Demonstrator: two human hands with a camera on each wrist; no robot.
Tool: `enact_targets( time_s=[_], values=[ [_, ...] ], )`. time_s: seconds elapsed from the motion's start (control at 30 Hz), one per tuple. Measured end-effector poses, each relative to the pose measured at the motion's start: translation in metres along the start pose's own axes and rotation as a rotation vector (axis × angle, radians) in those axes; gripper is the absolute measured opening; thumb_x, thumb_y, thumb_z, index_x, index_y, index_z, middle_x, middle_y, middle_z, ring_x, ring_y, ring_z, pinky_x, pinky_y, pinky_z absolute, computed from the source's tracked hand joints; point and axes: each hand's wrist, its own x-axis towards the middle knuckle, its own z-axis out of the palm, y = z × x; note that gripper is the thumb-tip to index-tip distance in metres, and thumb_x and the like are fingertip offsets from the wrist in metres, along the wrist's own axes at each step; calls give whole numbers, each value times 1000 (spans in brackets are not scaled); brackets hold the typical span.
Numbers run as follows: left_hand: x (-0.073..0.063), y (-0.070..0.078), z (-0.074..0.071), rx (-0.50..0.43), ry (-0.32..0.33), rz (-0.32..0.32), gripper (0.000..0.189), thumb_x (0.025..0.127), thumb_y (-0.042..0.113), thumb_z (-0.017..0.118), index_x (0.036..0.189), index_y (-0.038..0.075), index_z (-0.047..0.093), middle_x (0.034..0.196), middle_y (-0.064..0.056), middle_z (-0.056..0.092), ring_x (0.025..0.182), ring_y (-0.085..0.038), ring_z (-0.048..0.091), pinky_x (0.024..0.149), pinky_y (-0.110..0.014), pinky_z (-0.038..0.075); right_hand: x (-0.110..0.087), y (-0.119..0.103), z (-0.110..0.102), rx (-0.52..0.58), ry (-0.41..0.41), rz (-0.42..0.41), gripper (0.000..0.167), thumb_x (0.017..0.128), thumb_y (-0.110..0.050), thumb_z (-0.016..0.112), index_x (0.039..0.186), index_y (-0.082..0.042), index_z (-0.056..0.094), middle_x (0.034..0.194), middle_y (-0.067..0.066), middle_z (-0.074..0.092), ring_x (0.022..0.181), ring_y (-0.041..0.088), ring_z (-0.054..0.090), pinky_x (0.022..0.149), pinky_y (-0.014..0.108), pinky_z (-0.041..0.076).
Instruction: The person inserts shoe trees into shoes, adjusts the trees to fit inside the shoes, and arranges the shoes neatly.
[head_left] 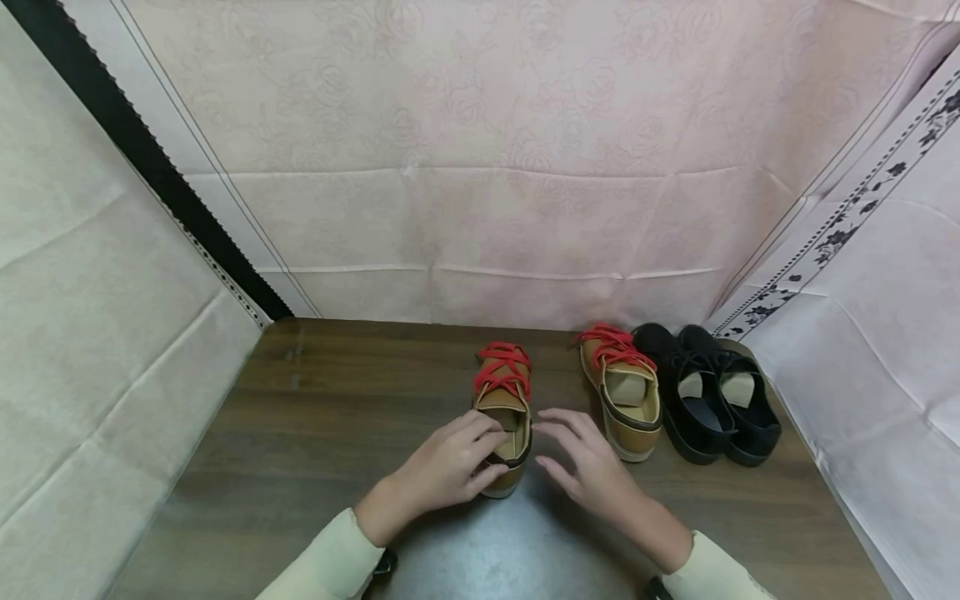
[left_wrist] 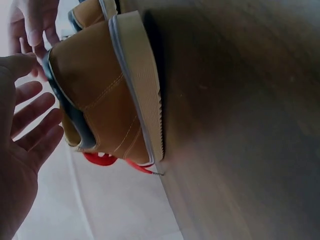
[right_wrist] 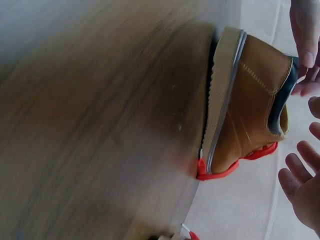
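Observation:
A tan shoe with red laces (head_left: 504, 375) stands on the wooden surface, toe pointing away, its dark-edged collar facing me. My left hand (head_left: 453, 462) is over the left side of its opening, with the fingers loosely bent and the thumb by the heel. In the left wrist view that hand's fingers (left_wrist: 37, 122) are spread beside the collar; whether the thumb touches the edge I cannot tell. To the right of the same shoe is my right hand (head_left: 588, 462), fingers apart and holding nothing. The right wrist view shows the shoe's side (right_wrist: 250, 107) with its sole flat down.
A matching tan shoe with red laces (head_left: 618, 392) stands to the right. Beside it are two black shoes (head_left: 693, 425) (head_left: 750, 433), close together at the surface's right edge. Pale patterned cloth (head_left: 480, 225) covers the back and both sides of the wooden surface (head_left: 345, 400).

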Motion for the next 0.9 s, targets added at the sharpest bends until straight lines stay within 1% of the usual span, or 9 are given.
enact_targets(
  time_s=[0.17,0.27,0.4,0.53,0.63,0.7,0.8,0.9],
  values=[
    [0,4,5,55,-32,48,27,93,25,77,115,8,74,109,0,68,102,-14,64,86,-27,56,-8,7,-8,-59,-43,11,53,83,-16,86,131,-12,67,143,8,58,130,26,54,102,39,48],
    [0,6,7,85,-27,87,20,93,23,77,109,10,74,103,1,67,95,-14,62,81,-26,55,-12,11,-12,-77,-62,18,53,83,-17,85,132,-12,66,144,8,57,131,26,54,104,37,46],
    [-1,7,8,130,-30,113,18,92,23,78,106,13,73,100,3,66,90,-13,60,77,-26,54,-15,15,-17,-104,-76,24,51,85,-20,84,132,-11,66,144,7,57,131,26,54,105,38,46],
    [-2,10,8,197,-59,114,19,91,25,78,105,14,73,101,2,66,90,-15,60,75,-27,54,-19,19,-20,-133,-82,28,50,87,-23,83,132,-11,66,145,8,57,131,27,55,101,44,51],
    [-1,14,8,231,-87,103,16,92,21,76,106,15,73,102,2,66,91,-15,59,72,-28,53,-20,21,-22,-148,-81,29,51,87,-23,82,133,-10,65,147,10,56,130,29,56,99,47,54],
    [0,16,8,236,-105,90,16,93,16,74,108,16,73,103,3,65,92,-15,58,72,-28,51,-21,23,-23,-153,-76,26,54,85,-22,84,134,-10,65,148,11,55,130,30,57,99,49,54],
    [2,18,9,228,-121,72,21,92,8,72,111,17,73,104,3,64,93,-15,56,72,-29,49,-22,26,-25,-158,-73,31,58,83,-20,86,136,-11,64,150,11,54,130,32,56,99,50,54],
    [5,19,11,221,-124,60,23,92,7,71,111,20,74,103,4,63,93,-15,55,74,-29,47,-23,29,-27,-164,-71,40,59,83,-19,86,136,-11,63,150,12,53,131,33,56,100,51,53]
  ],
)
